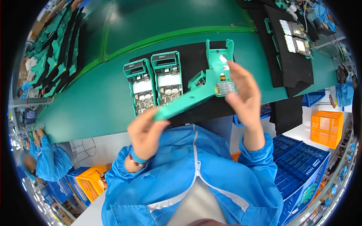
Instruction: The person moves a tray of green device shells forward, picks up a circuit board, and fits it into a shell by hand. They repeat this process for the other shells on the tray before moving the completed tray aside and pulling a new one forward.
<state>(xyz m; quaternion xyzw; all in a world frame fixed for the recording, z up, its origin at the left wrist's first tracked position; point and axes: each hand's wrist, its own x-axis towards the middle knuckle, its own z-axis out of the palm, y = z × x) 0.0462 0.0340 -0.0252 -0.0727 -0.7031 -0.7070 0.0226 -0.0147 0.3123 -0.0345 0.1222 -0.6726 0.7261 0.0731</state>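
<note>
My left hand (145, 132) pinches one end of a long green plastic housing (188, 101), held tilted above the black mat. The far end of this housing reaches a second green housing (220, 56) with small labels and a clear-looking panel; I cannot tell whether they touch. Beside that second housing is my right hand (245, 94), its thumb and fingers apart and nothing visible between them. To the left, two green housings with exposed circuit boards, the left one (143, 86) and the right one (168, 80), lie side by side.
Under the housings lies a black mat (192, 56) on the green table (98, 109). A green raised edge (162, 39) runs behind it. At right, black cloth (298, 73) carries more parts. Blue crates (298, 162) and an orange crate (326, 128) stand below. Another person (54, 158) works at left.
</note>
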